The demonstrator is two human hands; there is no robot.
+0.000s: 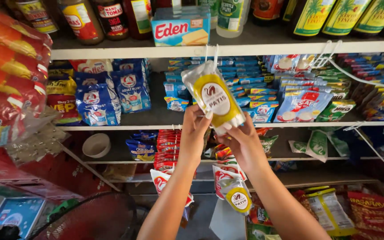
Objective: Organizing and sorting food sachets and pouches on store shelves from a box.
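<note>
Both my hands hold up a clear sachet of yellow-brown sauce with a yellow and white oval label (pixel 213 95), in front of a shop shelf. My left hand (pixel 195 129) grips its lower left edge. My right hand (pixel 241 142) holds its bottom right corner. The sachet hangs by a thin white strip from the upper shelf edge (pixel 245 49). Below my hands dangles another such sachet (pixel 238 198) among red and white packets.
Bottles and a blue box (pixel 181 29) stand on the top shelf. Blue and white powder bags (pixel 112 91) and small blue packets fill the middle shelf. Red sausage packs (pixel 10 66) hang at left. A fan grille (pixel 90 220) sits bottom left.
</note>
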